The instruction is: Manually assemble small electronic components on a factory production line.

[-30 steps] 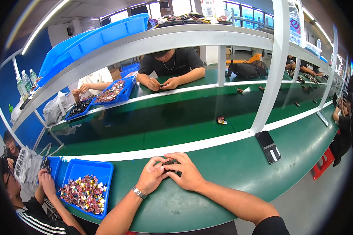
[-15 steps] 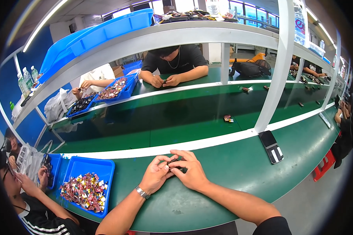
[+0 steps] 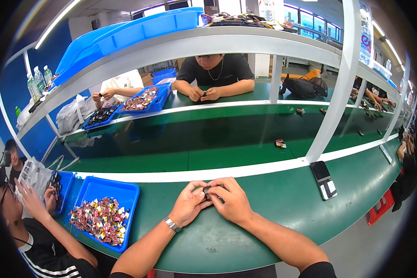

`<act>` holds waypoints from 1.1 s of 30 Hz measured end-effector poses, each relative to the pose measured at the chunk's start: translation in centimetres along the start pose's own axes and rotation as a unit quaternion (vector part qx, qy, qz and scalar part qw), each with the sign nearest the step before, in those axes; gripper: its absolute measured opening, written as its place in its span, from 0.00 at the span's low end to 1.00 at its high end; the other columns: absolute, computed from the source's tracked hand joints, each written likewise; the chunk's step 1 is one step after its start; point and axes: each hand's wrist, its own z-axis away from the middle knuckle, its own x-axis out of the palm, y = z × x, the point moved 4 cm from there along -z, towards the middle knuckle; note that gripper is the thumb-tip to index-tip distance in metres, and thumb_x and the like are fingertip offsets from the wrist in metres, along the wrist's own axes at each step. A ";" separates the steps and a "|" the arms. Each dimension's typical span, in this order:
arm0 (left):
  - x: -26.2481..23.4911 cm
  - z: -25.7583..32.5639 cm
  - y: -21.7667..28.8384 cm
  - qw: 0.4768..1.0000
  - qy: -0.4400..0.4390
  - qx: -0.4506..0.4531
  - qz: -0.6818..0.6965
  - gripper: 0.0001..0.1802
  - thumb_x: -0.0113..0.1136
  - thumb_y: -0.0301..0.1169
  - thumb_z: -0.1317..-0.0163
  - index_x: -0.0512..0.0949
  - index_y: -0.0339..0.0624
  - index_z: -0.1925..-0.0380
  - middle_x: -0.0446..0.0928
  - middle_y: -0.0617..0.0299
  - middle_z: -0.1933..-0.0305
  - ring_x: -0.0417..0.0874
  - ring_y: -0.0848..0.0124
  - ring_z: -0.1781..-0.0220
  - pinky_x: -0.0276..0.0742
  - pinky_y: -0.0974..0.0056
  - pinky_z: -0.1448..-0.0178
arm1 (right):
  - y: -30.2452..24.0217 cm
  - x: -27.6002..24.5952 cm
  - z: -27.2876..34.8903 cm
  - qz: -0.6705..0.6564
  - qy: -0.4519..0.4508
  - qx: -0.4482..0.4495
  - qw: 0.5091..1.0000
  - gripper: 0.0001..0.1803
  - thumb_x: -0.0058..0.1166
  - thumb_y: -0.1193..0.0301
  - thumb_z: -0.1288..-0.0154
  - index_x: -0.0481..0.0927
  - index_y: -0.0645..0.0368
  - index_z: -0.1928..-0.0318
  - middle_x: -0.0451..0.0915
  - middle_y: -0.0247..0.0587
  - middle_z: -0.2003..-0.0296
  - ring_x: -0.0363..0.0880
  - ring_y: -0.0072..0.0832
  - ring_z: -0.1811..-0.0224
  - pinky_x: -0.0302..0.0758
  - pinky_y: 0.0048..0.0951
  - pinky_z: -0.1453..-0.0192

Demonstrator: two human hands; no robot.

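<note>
Both hands meet over the green bench top [image 3: 259,227], a little in front of its white rail. A small dark piece [image 3: 207,191] sits between their fingertips; its exact kind is too small and too covered to tell. My left hand [image 3: 188,204], with a metal-band watch [image 3: 173,224] at the wrist, grips the piece between thumb and fingers. From the other side my right hand [image 3: 232,202] closes its thumb and fingers on the same piece. Left of my hands stands a blue tray [image 3: 135,197] heaped with small pink, yellow and white parts [image 3: 101,220].
A black and white flat device [image 3: 323,180] lies to the right. Beyond the rail, a green conveyor belt [image 3: 231,150] carries scattered small parts. A white metal post [image 3: 336,88] and shelf rise over it. Co-workers sit on the left [image 3: 55,241] and across [image 3: 217,72].
My view has shifted slightly, moving the scene to the right. My right fingers have curled in closer, and more of the small dark piece shows between my hands.
</note>
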 end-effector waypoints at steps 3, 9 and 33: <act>0.0 0.1 0.2 1.000 0.017 -0.005 0.009 0.13 0.54 0.26 0.26 0.66 0.42 0.44 0.77 0.52 0.41 0.78 0.64 0.38 0.74 0.49 0.29 | -0.1 0.3 0.0 0.029 0.007 -0.011 0.999 0.10 0.66 0.82 0.47 0.84 0.60 0.62 0.81 0.39 0.57 0.81 0.37 0.56 0.82 0.33 0.56; 0.3 0.0 0.3 1.000 0.017 -0.005 0.002 0.14 0.54 0.25 0.26 0.66 0.42 0.44 0.76 0.53 0.40 0.78 0.64 0.37 0.73 0.49 0.29 | -0.4 0.5 0.2 0.070 -0.003 -0.024 0.997 0.12 0.67 0.81 0.47 0.85 0.60 0.60 0.81 0.39 0.60 0.82 0.36 0.58 0.82 0.32 0.59; -0.4 0.1 0.3 0.998 0.055 0.016 0.017 0.14 0.48 0.23 0.25 0.65 0.42 0.42 0.74 0.53 0.37 0.77 0.65 0.37 0.76 0.56 0.33 | 0.0 2.3 0.1 0.128 -0.042 -0.054 0.989 0.18 0.69 0.74 0.48 0.85 0.58 0.54 0.81 0.43 0.48 0.82 0.39 0.53 0.82 0.37 0.53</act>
